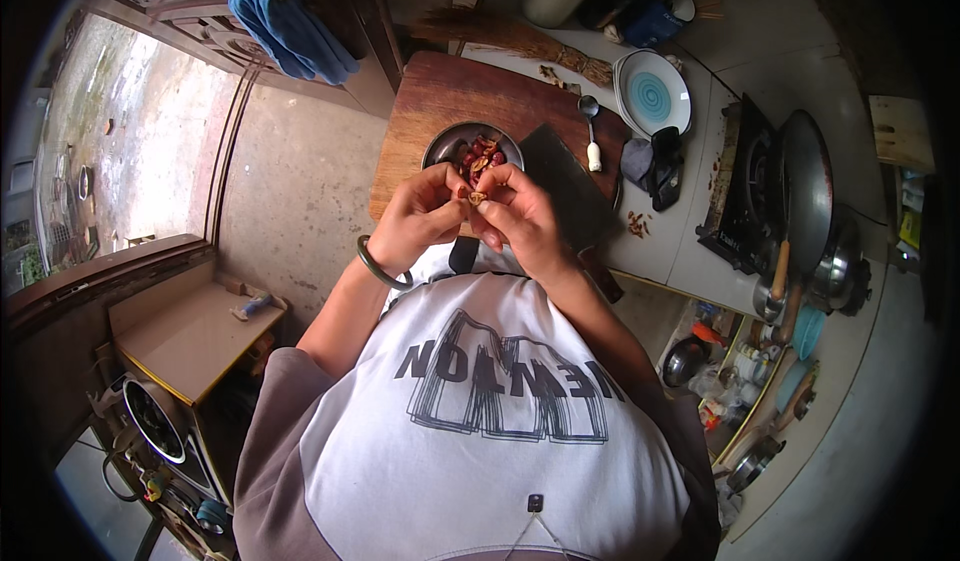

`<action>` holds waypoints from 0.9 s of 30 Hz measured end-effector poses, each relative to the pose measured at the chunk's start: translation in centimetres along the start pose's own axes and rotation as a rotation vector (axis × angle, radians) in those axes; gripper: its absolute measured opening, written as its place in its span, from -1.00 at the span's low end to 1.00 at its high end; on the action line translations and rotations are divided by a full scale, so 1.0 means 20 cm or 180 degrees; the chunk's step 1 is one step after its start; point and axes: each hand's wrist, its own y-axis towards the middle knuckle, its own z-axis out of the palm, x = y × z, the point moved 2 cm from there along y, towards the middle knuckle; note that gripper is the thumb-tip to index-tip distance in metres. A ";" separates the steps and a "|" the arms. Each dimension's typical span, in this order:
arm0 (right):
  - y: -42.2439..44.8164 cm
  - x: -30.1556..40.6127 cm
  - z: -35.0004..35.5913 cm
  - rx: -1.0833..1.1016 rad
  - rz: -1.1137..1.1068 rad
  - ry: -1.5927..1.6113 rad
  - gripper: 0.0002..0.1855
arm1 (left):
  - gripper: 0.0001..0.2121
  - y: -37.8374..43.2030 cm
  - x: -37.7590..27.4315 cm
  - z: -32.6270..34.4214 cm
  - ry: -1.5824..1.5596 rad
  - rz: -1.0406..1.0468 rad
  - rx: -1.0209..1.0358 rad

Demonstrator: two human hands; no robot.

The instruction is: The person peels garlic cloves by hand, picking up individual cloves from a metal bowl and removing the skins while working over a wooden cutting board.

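Observation:
Both hands meet in front of my chest, just over the near rim of a metal bowl [436,143] that holds dark red dried fruit, probably jujubes [480,157]. Between thumb and fingers, my left hand [424,212] pinches a small reddish piece of the fruit. My right hand [521,216] grips an opened piece [477,198] with a pale brown inside, close beside it. The bowl rests on a wooden cutting board [457,88]. A broad dark cleaver [574,182] lies on the board to the right of the bowl, its handle toward me.
A spoon [591,129] lies on the board's right part. Beyond are stacked plates [651,92], a straw brush [555,49] and a dark cloth [637,159]. Small fruit scraps [638,224] lie on the counter. Farther right stand a gas stove [739,186] and a wok [810,186].

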 end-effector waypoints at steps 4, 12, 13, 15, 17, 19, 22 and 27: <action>-0.01 0.01 0.01 -0.0093 0.0590 0.0596 -0.86 | -0.95 0.01 0.02 -0.02 -0.0398 -0.0152 0.0151; 0.00 0.03 0.01 -0.0033 0.0782 0.1489 -0.83 | -0.97 0.02 0.05 -0.02 -0.1082 -0.0277 0.0188; 0.00 0.05 0.00 -0.0094 0.0599 0.1470 -0.83 | -0.97 0.03 0.05 -0.03 -0.1071 -0.0248 0.0015; 0.00 0.09 -0.02 -0.0212 0.0230 0.1436 -0.83 | -0.97 0.04 0.08 -0.08 -0.1039 -0.0188 -0.0334; 0.01 0.13 -0.03 -0.0317 0.0331 0.0804 -0.82 | -0.85 0.04 0.10 -0.12 -0.0062 -0.0039 -0.0705; 0.02 0.12 -0.03 -0.0275 0.0437 0.0403 -0.81 | -0.78 0.05 0.08 -0.08 0.0685 0.0195 -0.1042; 0.03 0.07 -0.03 -0.0344 0.0369 -0.0088 -0.77 | -0.70 0.07 0.09 -0.06 0.0801 0.0581 -0.0990; 0.04 0.05 0.00 -0.0609 0.0066 -0.0925 -0.77 | -0.77 0.04 0.04 -0.04 0.1032 0.0387 -0.0836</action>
